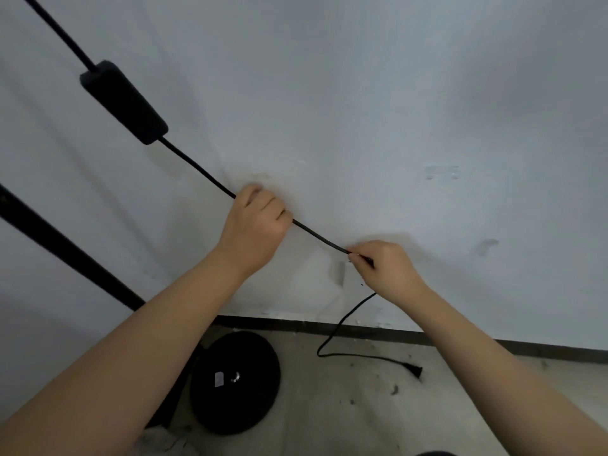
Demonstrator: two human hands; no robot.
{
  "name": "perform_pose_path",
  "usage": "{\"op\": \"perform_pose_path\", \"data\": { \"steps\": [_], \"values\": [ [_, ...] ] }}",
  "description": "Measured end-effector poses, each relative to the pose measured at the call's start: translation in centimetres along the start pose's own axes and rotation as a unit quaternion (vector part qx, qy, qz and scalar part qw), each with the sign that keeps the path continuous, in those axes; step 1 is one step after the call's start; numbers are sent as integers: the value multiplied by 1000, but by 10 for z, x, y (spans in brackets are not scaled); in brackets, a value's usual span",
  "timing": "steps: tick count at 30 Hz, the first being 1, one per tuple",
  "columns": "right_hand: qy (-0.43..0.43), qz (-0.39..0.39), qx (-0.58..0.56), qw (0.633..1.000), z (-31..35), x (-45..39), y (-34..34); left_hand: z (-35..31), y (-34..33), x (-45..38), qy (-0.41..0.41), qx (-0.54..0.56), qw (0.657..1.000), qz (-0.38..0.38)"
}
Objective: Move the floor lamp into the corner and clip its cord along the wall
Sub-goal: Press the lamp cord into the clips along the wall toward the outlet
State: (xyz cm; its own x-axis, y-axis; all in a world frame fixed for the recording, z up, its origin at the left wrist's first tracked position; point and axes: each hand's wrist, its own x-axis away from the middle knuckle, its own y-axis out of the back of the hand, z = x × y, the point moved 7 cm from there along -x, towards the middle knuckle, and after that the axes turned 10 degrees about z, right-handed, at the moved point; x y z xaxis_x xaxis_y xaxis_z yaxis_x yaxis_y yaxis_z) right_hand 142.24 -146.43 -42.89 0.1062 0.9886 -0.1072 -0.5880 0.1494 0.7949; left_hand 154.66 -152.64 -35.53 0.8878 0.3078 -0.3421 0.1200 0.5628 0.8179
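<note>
Cord (316, 232) stretched taut along wall (394, 93), gripped by left hand (256, 225) and right hand (385, 268) fingers.

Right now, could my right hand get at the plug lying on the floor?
Probably yes. The right hand is pinching the cord, but the plug lies in the open below it, nothing covering it; you'd likely need to let go and bend down.

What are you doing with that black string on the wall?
It is the lamp's cord. The left hand and the right hand both grip it and hold it stretched against the white wall. A small clear clip sits on the wall just by the right hand. The plug lies loose on the floor, not plugged in. The round lamp base stands on the floor by the wall.
</note>
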Motion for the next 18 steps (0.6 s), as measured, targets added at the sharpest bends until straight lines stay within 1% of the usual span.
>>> {"op": "perform_pose_path", "data": {
  "steps": [3,6,8,9,12,16,18],
  "values": [
    [-25,8,-31,999,-11,14,27,-23,5,-10,-25,16,999,19],
    [-60,18,-70,996,-22,30,59,-50,10,-28,-42,78,996,31],
    [-81,35,-89,992,-27,37,79,-62,21,-41,-34,126,991,8],
    [-85,32,-82,992,-28,40,90,-66,27,-48,-35,146,989,-14],
    [-74,-21,-26,997,-23,48,129,-72,40,-62,-5,204,976,-69],
    [-32,-113,-10,993,-9,50,168,-68,50,-76,62,237,967,-69],
    [-19,-118,33,992,-4,45,177,-64,53,-82,78,250,963,-65]
  ]
}}
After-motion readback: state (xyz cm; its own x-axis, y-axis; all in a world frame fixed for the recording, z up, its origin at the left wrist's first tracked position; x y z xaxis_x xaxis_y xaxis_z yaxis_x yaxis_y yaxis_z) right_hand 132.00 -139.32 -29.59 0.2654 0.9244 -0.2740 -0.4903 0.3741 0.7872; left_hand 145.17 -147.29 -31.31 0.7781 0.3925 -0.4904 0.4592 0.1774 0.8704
